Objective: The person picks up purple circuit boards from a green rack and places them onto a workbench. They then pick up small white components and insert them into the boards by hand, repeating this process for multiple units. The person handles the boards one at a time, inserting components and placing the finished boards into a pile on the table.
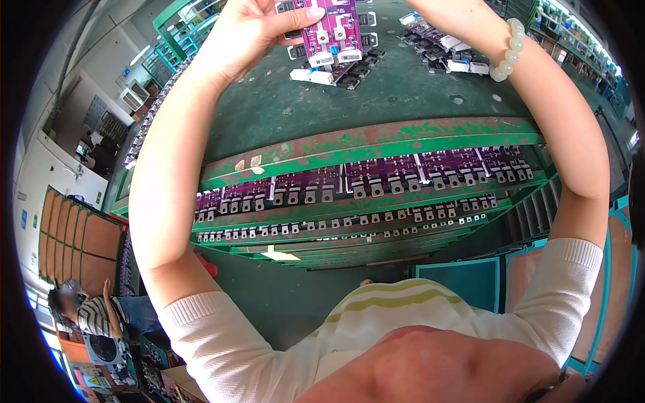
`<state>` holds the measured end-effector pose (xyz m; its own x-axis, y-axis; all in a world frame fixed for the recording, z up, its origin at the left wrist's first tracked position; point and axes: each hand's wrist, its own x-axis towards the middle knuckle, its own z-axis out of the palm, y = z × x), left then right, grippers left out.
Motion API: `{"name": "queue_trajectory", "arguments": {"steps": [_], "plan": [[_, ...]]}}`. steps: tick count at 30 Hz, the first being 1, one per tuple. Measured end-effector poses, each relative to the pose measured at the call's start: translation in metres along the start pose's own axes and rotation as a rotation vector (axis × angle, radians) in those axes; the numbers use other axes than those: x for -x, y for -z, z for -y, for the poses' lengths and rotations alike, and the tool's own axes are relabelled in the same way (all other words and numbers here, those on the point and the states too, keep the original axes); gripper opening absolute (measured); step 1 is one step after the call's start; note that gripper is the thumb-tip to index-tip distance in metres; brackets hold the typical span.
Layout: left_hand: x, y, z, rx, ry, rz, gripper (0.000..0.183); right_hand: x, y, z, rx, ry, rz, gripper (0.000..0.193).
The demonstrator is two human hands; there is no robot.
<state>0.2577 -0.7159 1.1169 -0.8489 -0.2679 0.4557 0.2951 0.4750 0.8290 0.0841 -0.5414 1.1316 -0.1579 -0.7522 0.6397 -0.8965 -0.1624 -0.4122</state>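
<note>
Tabletop point(403, 97), purple board point(336, 21) endwise toward wearer point(410, 305)

Dark green worktop point(403, 101) at 12 o'clock, surface scuffed and spotted. Front rail point(369, 142) bowing across centre — green paint chipped to brown — with tiered green shelves point(349, 254) stacked beneath. Green floor point(282, 295) between 6 and 7 o'clock. Teal-framed panels point(460, 282) at 4 o'clock, some brown-faced. Green-framed rack point(80, 235) with brown panels just below 9 o'clock. Pale wall point(107, 54) at 10 o'clock, glowing lamp tube point(140, 55) near. Bright bluish-white light point(47, 336) along 8 o'clock rim — source unclear. Filled shelving point(564, 33) at 2 o'clock, overhead lights point(598, 41) beyond.
</note>
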Motion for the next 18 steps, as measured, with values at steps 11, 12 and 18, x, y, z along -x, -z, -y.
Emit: {"name": "queue_trajectory", "arguments": {"steps": [11, 12, 18], "plan": [[-0.003, 0.0, 0.005, -0.045, 0.028, -0.01, 0.05, 0.001, -0.01, -0.022, 0.375, 0.607, -0.256, 0.022], [-0.003, -0.001, 0.004, -0.043, 0.031, -0.011, 0.05, -0.001, -0.009, -0.024, 0.361, 0.592, -0.24, 0.021], [-0.005, -0.002, 0.003, -0.005, 0.036, -0.001, 0.051, -0.004, -0.013, -0.031, 0.328, 0.582, -0.208, 0.027]]}}
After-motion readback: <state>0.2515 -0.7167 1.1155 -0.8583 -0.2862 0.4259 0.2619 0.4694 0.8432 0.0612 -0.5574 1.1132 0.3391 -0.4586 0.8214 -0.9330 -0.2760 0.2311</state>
